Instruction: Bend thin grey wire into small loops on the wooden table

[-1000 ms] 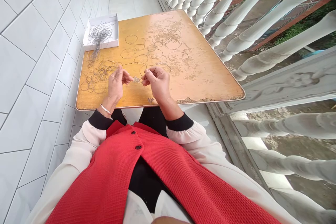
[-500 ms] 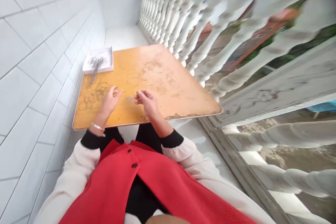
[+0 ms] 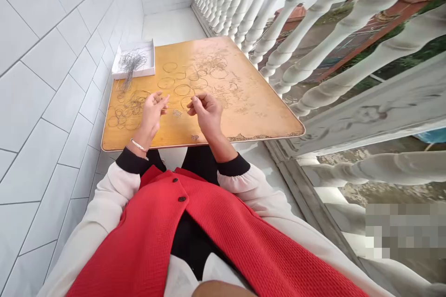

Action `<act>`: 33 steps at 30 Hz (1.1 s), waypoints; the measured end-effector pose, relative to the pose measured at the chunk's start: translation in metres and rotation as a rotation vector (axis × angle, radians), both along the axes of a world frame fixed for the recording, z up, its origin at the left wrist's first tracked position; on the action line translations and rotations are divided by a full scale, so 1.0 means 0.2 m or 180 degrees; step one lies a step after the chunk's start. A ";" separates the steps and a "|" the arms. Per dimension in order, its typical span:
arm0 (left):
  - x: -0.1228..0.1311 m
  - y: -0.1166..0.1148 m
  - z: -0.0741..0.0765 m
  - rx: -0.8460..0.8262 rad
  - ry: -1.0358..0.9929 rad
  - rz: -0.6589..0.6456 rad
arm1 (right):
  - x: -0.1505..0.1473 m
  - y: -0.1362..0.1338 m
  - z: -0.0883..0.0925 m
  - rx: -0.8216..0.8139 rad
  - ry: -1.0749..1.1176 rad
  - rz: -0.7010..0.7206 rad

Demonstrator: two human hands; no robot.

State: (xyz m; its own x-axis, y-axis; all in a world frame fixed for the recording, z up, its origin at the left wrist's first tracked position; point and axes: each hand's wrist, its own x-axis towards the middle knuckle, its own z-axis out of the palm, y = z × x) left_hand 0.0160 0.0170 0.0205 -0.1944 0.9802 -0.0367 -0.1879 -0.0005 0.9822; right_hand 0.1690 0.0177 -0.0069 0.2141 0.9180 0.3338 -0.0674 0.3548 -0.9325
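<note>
Both my hands hover over the near part of a worn orange table (image 3: 265, 116). My left hand (image 3: 153, 112) has its thumb and fingertips pinched together, and my right hand (image 3: 206, 110) is curled in a pinch facing it. A very thin wire seems to run between the two pinches, too fine to make out clearly. Several wire rings (image 3: 183, 89) lie on the table just beyond my hands. A tangle of more wire loops (image 3: 128, 106) lies to the left of my left hand.
A white shallow box (image 3: 149, 58) with loose straight wires stands at the table's far left corner. A white tiled wall runs along the left. A white stone balustrade (image 3: 313, 55) closes the right side, close to the table's edge.
The camera swung up and came back down. My hands stayed over the same spot, still pinched and facing each other.
</note>
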 end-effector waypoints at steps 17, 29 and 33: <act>0.05 -0.08 -0.07 -0.0141 -0.0279 -0.0567 | -0.05 0.01 0.00 -0.0997 0.1249 0.0635; 0.04 -0.09 -0.07 -0.0243 -0.0355 -0.0486 | -0.05 -0.02 -0.01 -0.1049 0.1212 0.0807; 0.05 -0.08 -0.09 -0.0106 -0.0292 -0.0417 | -0.03 -0.03 -0.01 -0.1066 0.0986 0.0827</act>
State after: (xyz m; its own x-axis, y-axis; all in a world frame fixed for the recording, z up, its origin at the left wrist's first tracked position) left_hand 0.0264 0.0002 0.0029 -0.0594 0.9949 -0.0812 -0.2732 0.0621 0.9599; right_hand 0.1626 0.0122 -0.0099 0.0074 0.9995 -0.0298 -0.4041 -0.0243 -0.9144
